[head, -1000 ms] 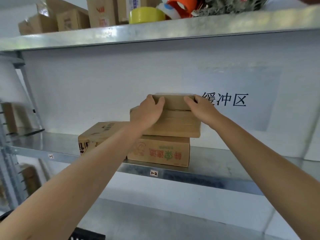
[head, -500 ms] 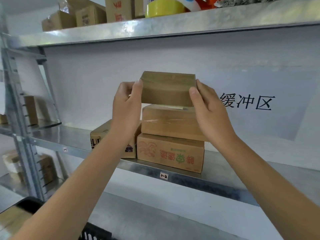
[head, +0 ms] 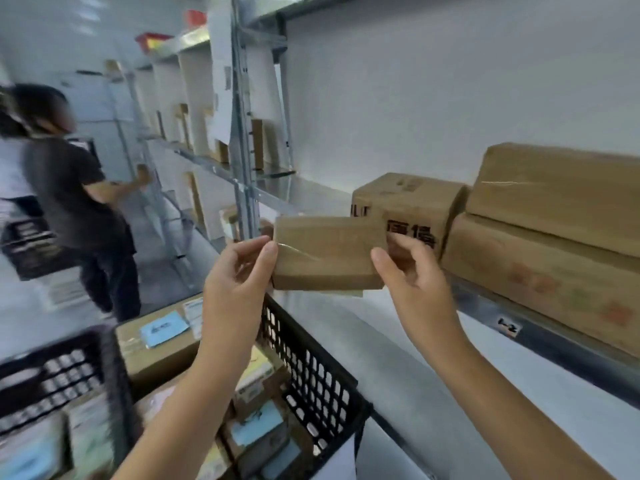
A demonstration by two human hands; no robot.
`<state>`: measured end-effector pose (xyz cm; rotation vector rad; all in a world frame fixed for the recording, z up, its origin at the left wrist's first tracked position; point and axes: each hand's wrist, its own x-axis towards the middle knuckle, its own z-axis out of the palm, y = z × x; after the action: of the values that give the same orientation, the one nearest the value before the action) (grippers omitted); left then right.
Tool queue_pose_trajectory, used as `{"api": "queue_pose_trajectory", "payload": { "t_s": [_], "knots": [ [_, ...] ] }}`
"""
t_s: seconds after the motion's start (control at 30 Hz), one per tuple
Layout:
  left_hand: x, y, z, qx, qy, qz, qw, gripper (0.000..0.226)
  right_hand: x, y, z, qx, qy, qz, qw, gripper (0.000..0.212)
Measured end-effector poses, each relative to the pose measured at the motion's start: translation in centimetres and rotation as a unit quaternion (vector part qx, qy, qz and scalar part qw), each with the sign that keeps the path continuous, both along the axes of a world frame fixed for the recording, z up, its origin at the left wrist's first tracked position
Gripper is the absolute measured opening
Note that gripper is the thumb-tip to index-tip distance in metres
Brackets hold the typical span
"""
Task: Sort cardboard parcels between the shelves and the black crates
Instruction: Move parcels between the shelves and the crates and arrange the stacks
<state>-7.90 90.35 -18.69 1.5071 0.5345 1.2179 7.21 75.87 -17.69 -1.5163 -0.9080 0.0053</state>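
Two hands hold one small parcel (head: 325, 252). Your left hand (head: 235, 271) pinches its left end, with the thumb on the front. Your right hand (head: 412, 271) pinches its right end, thumb on the front and fingers behind. The parcel is brown and has clear tape across the front. It is up in the air between your hands and touches no shelf.

Under your left hand is a black crate (head: 311, 368). It has boxes inside, and some have blue labels (head: 162, 329). Another black crate (head: 52, 372) sits further left.

Just behind your right hand is a box with black print (head: 408, 206) on the shelf (head: 561, 344). To the right of that hand two bigger boxes are stacked, the top box (head: 561, 195) on the bottom box (head: 540, 275). A small tag (head: 507, 329) is on the shelf edge below them.

Far to the left of your left hand, a person in a dark shirt (head: 69, 188) reaches to another shelf. That part is blurry.
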Motion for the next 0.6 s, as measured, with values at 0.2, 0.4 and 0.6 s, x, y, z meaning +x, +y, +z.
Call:
{"api": "queue_pose_trajectory", "payload": {
  "t_s": [0.2, 0.4, 0.6],
  "knots": [
    [-7.2, 0.8, -7.0, -0.071, 0.061, 0.094, 0.991, 0.022, -4.1, 4.8, -6.6, -0.129, 0.029, 0.129, 0.983, 0.045],
    [-12.5, 0.6, -10.2, -0.105, 0.07, 0.182, 0.975, 0.021, -8.3, 8.2, -10.2, -0.155, -0.012, 0.166, 0.974, 0.044],
    [-16.0, -0.2, -12.3, -0.117, 0.145, 0.235, 0.954, 0.021, -10.6, 9.7, -12.2, -0.179, 0.084, 0.231, 0.953, 0.033]
  ]
}}
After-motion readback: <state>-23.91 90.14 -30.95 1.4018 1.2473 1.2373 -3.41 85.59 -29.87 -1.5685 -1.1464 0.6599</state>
